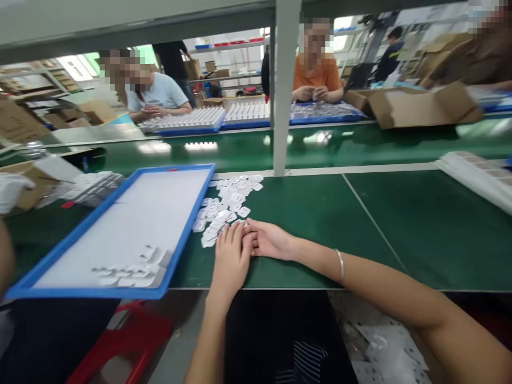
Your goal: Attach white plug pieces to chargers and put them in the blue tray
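My left hand (pixel 232 253) is at the near end of a pile of small white square pieces (pixel 224 205) on the green table. Its fingers are bent forward and close together, with the thumb against my other hand. My right hand (pixel 269 239) meets it from the right, fingers curled in and fingertips by the left fingers. Both hands look closed. Whatever lies between them is hidden, though white pieces show just beyond the fingertips. To the left, a blue-rimmed white tray (pixel 140 208) carries several upright white pieces (pixel 134 272) in its near right corner.
A white post (pixel 283 96) rises behind the table. Beyond it runs a shiny green conveyor belt (pixel 240 146), with people working at trays on the far side. An open cardboard box (pixel 420 106) stands at the back right. A red stool (pixel 136 341) is below the tray.
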Tool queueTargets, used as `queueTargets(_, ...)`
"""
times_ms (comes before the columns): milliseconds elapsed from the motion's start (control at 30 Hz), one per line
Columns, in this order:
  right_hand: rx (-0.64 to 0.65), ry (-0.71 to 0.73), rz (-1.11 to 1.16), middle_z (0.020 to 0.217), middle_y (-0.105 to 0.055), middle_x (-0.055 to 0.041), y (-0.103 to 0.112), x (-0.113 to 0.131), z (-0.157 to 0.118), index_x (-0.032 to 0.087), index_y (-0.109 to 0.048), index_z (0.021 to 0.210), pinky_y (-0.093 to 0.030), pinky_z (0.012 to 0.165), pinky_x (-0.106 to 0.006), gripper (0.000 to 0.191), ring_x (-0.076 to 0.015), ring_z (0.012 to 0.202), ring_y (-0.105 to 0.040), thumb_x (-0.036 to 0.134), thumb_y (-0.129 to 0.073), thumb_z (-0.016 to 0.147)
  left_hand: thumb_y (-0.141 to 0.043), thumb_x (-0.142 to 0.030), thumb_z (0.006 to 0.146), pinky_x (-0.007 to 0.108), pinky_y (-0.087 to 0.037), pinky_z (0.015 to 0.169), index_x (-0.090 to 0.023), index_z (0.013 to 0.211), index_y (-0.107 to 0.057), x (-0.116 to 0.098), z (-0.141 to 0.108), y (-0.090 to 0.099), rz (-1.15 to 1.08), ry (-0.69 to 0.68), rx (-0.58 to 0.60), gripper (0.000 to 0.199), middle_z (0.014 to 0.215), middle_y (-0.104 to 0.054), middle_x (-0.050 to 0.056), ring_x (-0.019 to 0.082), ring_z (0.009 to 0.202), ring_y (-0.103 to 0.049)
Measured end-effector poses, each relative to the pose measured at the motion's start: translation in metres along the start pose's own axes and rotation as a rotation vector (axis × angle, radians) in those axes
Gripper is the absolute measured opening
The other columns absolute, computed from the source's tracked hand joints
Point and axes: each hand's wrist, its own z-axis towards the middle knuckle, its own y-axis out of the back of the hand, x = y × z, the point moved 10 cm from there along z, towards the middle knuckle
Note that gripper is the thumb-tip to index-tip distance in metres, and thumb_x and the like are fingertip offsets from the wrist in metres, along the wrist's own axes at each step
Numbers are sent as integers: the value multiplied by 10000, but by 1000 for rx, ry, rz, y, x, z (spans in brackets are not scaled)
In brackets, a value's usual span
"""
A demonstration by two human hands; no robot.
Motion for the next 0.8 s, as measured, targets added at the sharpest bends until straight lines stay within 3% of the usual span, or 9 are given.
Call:
queueTargets(133,9,-24,-42,655,-603,-16,-4,4,4,132,-623,769,-481,649,-278,428,-130,583,-585,298,-374,1075,-306,-500,1000,609,-330,1172,-182,1338,-570,11,7,7,-26,-86,-41,534,1425,-584,126,370,1412,-438)
queueTargets(267,40,-16,-98,660,-608,-15,-7,10,7,114,-656,793,-479,670,-285,392,-130,588,-585,274,-423,1064,-289,-556,985,614,-351,1161,-177,1327,-562,18,13,5,-64,-79,-22,579,1402,-593,140,371,1398,-455)
queueTargets(500,136,-10,-170,694,-620,-14,-11,8,11,108,-687,869,-484,714,-293,404,-130,634,-608,319,-409,1071,-304,-507,999,637,-167,1248,-175,1347,-547,9,3,17,-59,-45,-112,540,1511,-499,140,346,1527,-269)
queueTargets(800,247,-27,-202,793,-646,-38,-10,5,9,91,-697,958,-486,755,-277,283,-133,742,-625,342,-573,1003,-339,-441,1011,571,-204,1265,-190,1316,-543,5,-1,13,-153,-78,-45,445,1451,-560,110,299,1524,-290)
